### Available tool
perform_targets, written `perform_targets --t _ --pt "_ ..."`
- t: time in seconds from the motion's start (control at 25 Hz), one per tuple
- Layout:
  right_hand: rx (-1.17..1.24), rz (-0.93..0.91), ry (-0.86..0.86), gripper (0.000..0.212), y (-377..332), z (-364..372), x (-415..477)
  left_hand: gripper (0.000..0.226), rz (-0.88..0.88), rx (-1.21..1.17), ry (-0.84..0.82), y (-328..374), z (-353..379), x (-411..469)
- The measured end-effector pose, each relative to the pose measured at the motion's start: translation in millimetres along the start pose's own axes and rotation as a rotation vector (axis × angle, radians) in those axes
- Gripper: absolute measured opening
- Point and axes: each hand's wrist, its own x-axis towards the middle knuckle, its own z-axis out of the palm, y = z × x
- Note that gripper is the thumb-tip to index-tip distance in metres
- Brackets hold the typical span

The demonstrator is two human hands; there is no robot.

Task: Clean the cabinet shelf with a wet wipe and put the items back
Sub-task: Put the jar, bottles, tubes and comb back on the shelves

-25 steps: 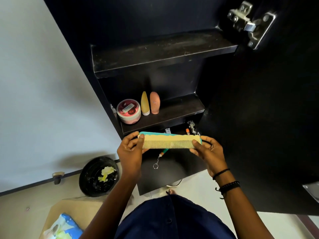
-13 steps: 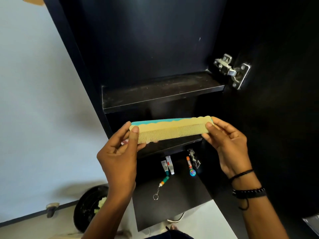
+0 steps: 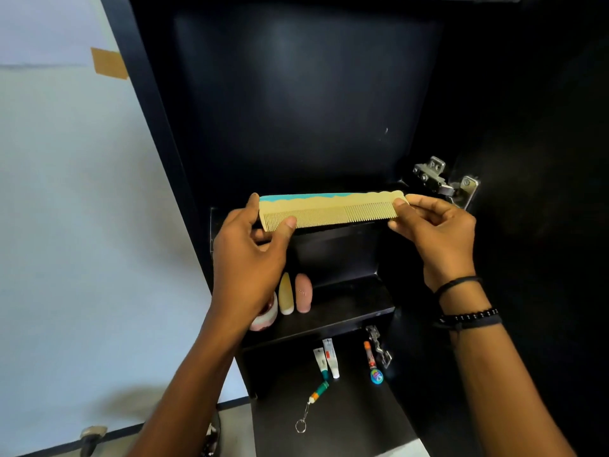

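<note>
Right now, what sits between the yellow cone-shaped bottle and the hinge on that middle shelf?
In the head view, only the pink bottle stands beside the yellow bottle; beyond it the middle shelf is bare up to the hinge.

Brown tape on pale wall

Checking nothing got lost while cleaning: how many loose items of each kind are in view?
Comb: 1
Jar: 1
Upright bottles: 2
Small tubes: 2
Keychain: 1
Orange stick: 1
Round blue trinket: 1
Total: 9
</note>
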Motion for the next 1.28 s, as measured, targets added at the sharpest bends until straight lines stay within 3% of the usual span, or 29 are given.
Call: perform_targets --t 0.16,0.32,0.44,0.68,1.12,1.28 --pt "-0.404 -0.18 -0.033 0.022 -10.5 6.1 21.7 0.071 0.066 0.229 -0.003 10.2 3.9 23.5" --pt "-0.799 -0.288 -0.203 0.032 -18.9 11.4 26.4 0.058 0.091 0.463 -0.054 9.1 8.5 43.2" --pt "-0.952 -0.322 -0.218 0.036 -21.3 15.0 28.9 0.053 0.056 0.556 -0.105 4.0 12.8 51.4" --pt "-1.115 -0.395 -0.11 0.05 -4.6 21.5 36.4 0.053 0.001 0.616 -0.138 -5.3 15.4 52.8" --pt "-1.163 -0.488 -0.055 0.039 7.0 22.0 27.2 0.063 0.022 0.557 -0.082 -9.7 17.7 52.0" --pt "-1.104 -0.503 -0.052 0.039 8.9 15.4 14.0 0.06 0.119 0.514 -0.004 -12.8 20.7 44.3"
